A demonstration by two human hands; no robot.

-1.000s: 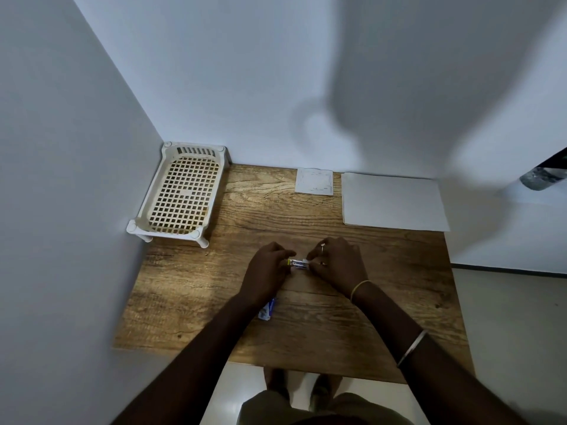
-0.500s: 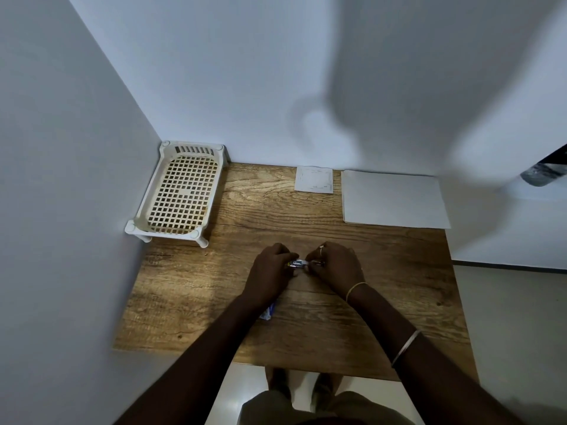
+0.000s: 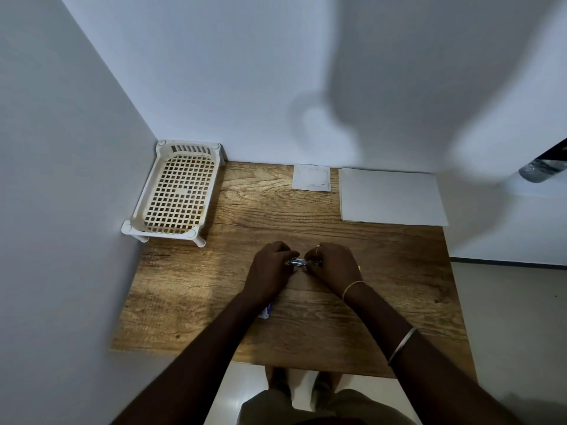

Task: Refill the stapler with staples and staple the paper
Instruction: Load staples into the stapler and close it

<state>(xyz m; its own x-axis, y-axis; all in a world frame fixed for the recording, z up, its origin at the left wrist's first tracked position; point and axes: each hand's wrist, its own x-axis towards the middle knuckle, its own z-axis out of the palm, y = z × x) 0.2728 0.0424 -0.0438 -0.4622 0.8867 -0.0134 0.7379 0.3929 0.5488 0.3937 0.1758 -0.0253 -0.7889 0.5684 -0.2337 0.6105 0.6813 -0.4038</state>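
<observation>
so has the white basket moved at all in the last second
No. The white basket sits in the same far-left corner, against the walls, at the table edge.

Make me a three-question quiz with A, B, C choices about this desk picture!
1. Where is the cream plastic lattice tray?
A. far left corner
B. near right corner
C. on the floor

2. How many white paper items lie by the back wall?
A. one
B. two
C. five

3. What grips the small metal stapler?
A. nothing
B. one hand
C. both hands

Answers: 1 A, it sits where the walls meet. 2 B, small white square card and large white paper stack. 3 C, left hand and right hand meet on it.
</observation>
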